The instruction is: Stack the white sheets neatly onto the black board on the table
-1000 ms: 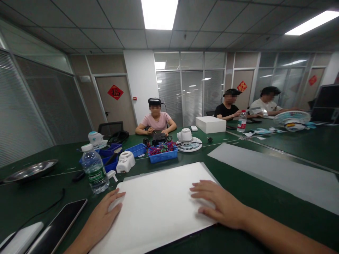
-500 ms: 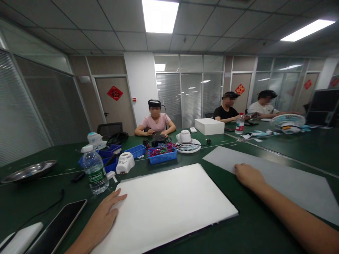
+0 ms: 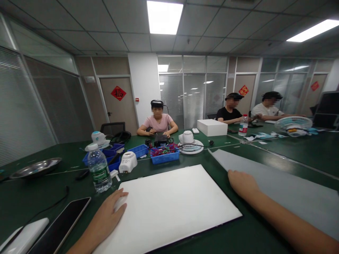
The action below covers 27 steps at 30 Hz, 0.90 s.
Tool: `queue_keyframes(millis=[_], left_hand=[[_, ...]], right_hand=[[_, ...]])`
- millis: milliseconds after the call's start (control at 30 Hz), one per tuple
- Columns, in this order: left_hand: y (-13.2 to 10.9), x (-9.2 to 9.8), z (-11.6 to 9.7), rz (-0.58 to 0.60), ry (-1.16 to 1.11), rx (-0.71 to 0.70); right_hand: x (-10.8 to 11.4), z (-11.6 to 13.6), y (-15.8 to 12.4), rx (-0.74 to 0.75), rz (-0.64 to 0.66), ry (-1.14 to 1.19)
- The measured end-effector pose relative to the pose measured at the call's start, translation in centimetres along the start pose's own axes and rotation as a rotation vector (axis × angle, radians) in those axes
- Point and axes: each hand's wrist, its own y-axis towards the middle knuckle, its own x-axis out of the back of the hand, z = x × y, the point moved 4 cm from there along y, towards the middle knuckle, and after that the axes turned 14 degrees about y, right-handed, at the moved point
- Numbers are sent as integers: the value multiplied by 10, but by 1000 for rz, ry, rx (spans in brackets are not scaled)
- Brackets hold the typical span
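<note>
The tabletop point(image 3: 212, 243) bears the grey sheet point(image 3: 280, 180), right of the white sheet point(image 3: 169, 208). There the right hand point(image 3: 244, 184) has its grip closed on the grey sheet's edge; the left hand point(image 3: 109, 210) lies on the white sheet's left edge, grip open.

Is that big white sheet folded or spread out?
Spread out: the white sheet lies flat, no fold showing, with the left hand at its edge.

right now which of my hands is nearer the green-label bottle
Left: the left hand is just in front of the bottle; the right hand is across the white sheet, at the grey sheet's edge.
</note>
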Motion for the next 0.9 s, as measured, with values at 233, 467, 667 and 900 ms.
queue_keyframes(millis=[233, 467, 667, 900], left_hand=[[-1, 0, 4, -12, 20, -10], [-4, 3, 3, 6, -46, 23], [-4, 3, 0, 35, -34, 32], [-1, -4, 5, 20, 10, -10]], right_hand=[[31, 35, -20, 87, -84, 40], [35, 141, -95, 852, 27, 235], [56, 176, -130, 1153, 103, 430], [53, 147, -102, 1017, 164, 454]])
